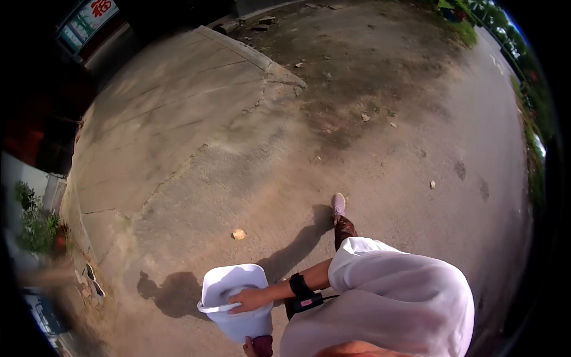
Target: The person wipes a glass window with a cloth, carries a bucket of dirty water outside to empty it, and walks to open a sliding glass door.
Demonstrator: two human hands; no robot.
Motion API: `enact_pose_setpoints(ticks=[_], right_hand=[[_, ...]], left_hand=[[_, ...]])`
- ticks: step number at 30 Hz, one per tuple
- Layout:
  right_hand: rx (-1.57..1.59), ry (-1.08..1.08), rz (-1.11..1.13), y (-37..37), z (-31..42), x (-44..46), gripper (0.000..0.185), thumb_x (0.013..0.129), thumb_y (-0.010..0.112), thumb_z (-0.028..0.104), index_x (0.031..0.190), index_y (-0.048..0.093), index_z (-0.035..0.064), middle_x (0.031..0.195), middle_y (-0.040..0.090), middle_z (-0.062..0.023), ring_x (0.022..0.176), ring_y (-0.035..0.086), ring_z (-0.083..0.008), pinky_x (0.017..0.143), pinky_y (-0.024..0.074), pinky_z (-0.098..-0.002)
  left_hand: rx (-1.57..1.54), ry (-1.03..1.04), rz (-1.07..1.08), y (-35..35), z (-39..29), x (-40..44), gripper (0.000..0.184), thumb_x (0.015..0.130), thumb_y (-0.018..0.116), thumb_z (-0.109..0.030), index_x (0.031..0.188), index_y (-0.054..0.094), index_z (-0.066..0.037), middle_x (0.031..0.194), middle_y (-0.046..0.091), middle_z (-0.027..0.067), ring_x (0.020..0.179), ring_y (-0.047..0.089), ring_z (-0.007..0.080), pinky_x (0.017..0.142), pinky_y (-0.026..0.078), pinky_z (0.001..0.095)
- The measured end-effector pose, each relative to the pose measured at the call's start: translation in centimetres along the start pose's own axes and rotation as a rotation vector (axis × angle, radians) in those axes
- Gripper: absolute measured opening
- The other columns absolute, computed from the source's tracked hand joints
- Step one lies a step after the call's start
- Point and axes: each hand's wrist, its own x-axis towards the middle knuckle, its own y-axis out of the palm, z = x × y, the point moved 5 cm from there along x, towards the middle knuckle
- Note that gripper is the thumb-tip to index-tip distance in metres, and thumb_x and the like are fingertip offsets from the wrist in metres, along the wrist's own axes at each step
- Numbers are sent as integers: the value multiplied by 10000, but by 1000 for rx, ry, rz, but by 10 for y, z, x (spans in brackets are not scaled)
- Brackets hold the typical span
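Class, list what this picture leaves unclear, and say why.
In the head view:
- Inside the bucket: partly covered by the hand on its handle.
- Print on pink label: too small.
- Dark red cloth: cut off by bottom edge.
- Top of the leg: hidden by white shirt.

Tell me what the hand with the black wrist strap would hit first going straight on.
The white handle of the bucket, right at the hand's fingers, comes first; beyond it, probably the ground, though depth is unclear.
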Motion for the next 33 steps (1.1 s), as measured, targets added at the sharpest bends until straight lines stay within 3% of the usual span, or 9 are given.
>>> enact_pose_setpoints(ticks=[6,9,12,15,16,18,20,24,33], right_hand=[[177,385,-292,-281,-105,-82,556,834,397,568,984,597,71,930,608,-149,915,559,-261,815,418,-337],[111,481,-614,-489,-88,-191,487,853,408,512,864,626,77,632,564,-69,606,546,-176,596,438,-322],[-42,413,-1153,-648,-32,-320,442,858,436,462,871,629,64,628,558,-51,582,534,-154,586,429,-294],[-219,217,-1506,-740,3,-383,394,855,482,423,852,629,57,610,533,-36,568,507,-104,542,407,-256],[-91,231,-1529,-767,22,-403,435,847,445,461,849,639,72,684,613,-102,653,591,-215,630,447,-319],[-102,81,-1575,-790,54,-415,417,863,446,433,795,626,63,556,523,-34,516,502,-122,497,392,-263],[178,-66,-1480,-800,68,-405,389,872,453,421,796,621,78,528,464,10,475,426,-71,449,336,-232],[442,-261,-1316,-793,39,-335,333,885,460,401,835,570,91,521,366,51,417,292,-31,377,209,-187],[714,-80,-1015,-674,-37,-102,337,879,467,409,831,549,85,533,373,46,449,324,-42,399,225,-196]], left_hand=[[178,154,69,248,-83,38,262,841,566,-213,948,483,11,865,550,98,777,550,171,678,470,280],[319,192,200,487,-178,58,149,829,576,-138,884,511,-15,831,543,66,742,532,134,650,455,269],[410,455,514,743,-241,82,232,804,604,-103,671,414,-86,627,422,-49,563,374,50,513,338,217],[413,752,755,925,-315,-5,241,787,620,-129,656,428,-65,599,432,-27,538,376,60,498,325,224],[441,870,785,961,-332,-35,239,784,620,-135,661,434,-49,592,440,-12,539,387,69,503,337,235],[571,1207,698,990,-367,-70,253,774,627,-161,677,442,-17,583,455,37,545,413,109,527,368,270],[619,1420,590,986,-388,-82,284,771,630,-197,678,439,-8,583,453,77,547,425,154,542,386,302],[708,1552,397,935,-412,-99,280,770,635,-207,686,445,-19,586,451,91,538,419,203,540,396,329],[902,1291,5,737,-445,16,255,783,616,-181,702,446,-10,602,459,99,557,428,213,555,397,327]])
